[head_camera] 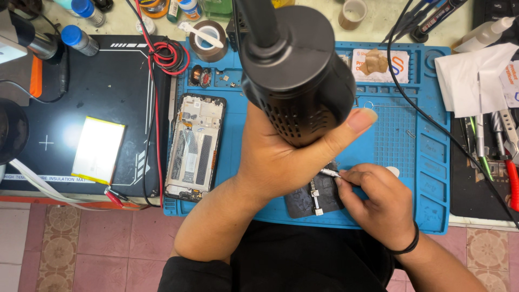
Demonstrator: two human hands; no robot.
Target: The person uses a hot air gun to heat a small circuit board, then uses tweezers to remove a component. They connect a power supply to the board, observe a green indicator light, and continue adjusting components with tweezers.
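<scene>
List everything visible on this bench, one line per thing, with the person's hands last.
hot-air tool: 1, black, held above the blue mat
blue mat: 1, blue, centre of the bench
opened phone: 1, black frame, left part of the mat
small board: 1, dark, near edge of the mat
tweezers: 1, silver, tip at the board
flat battery: 1, white with yellow edge, on the black pad
black pad: 1, black, left of the mat
tape roll: 1, brown, top of the mat
coiled wire: 1, red and black, pad's right edge
left hand: grips the hot-air tool
right hand: holds the tweezers
</scene>
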